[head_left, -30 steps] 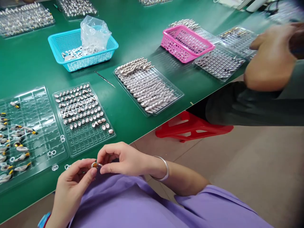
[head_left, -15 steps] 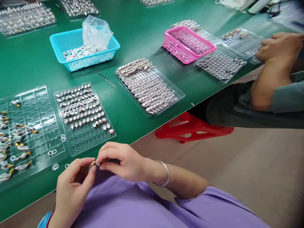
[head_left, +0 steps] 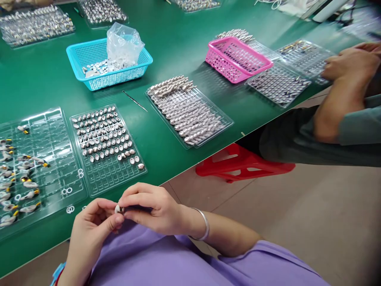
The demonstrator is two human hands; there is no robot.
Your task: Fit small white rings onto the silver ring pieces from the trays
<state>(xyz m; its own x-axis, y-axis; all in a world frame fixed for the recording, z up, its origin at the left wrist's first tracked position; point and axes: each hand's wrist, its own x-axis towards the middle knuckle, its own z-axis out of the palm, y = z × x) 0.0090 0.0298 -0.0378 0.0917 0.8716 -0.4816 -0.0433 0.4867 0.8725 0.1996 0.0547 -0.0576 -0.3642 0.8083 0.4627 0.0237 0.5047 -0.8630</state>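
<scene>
Between the fingertips of both hands sits a small white, rounded piece [head_left: 118,209] with a dark edge, partly covered by the fingers. My left hand [head_left: 93,224] pinches it from the left with thumb and forefinger. From the right, the thumb and fingers of my right hand [head_left: 157,207] close on it too. Just beyond the hands lies a clear compartment tray [head_left: 104,178] with rows of small white oval cups with dark insides. Left of it, a larger clear tray [head_left: 53,151] carries grey-and-white pieces with yellow tips. Small white rings [head_left: 70,209] lie near its front edge.
A blue basket [head_left: 119,75] holds white bits and a plastic bag. Tweezers [head_left: 134,101] lie before it. A tray of grey twisted pieces [head_left: 190,113], a pink basket [head_left: 220,67] and a red stool [head_left: 244,165] are rightward. A co-worker's hands [head_left: 351,63] are at far right.
The small piece has turned in my fingers and now shows more of its white side. My left thumb and fingers have shifted their hold. The whole view has moved slightly.
</scene>
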